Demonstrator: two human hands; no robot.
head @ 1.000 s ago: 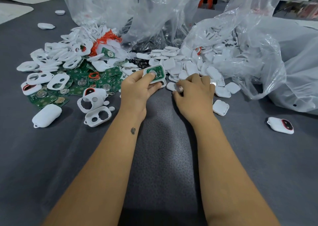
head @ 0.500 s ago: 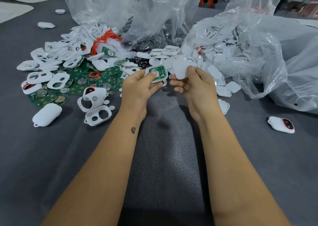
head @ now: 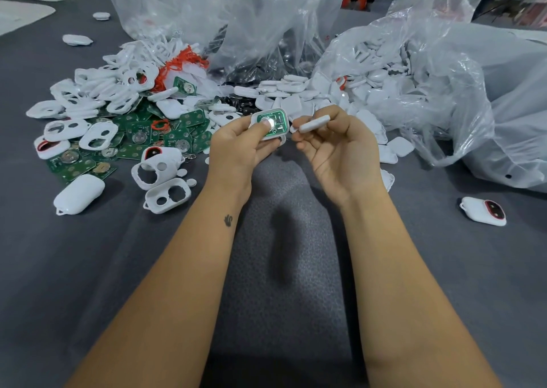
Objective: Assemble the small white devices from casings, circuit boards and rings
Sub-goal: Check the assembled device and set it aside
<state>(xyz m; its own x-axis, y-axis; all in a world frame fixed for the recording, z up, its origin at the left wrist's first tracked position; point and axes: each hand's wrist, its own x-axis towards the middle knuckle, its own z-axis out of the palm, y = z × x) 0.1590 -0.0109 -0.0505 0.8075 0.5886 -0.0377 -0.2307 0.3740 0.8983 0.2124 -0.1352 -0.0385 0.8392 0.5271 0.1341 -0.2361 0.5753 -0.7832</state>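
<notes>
My left hand grips a white casing half with a green circuit board seated in it; the thumb presses on the board's round metal cell. My right hand, palm up, pinches a flat white cover piece between thumb and fingers, just right of the casing and a little apart from it. Both hands hover above the grey cloth. Loose green circuit boards and white ring-shaped casings lie to the left, with orange rings behind them.
A heap of white covers spills from clear plastic bags at the back and right. One finished device with a red ring lies at the right. A closed white shell and open casings sit at the left.
My right hand picked a white cover out of the heap, lifted it and turned palm up next to the casing. My left hand rose slightly, still holding the casing with the board.
</notes>
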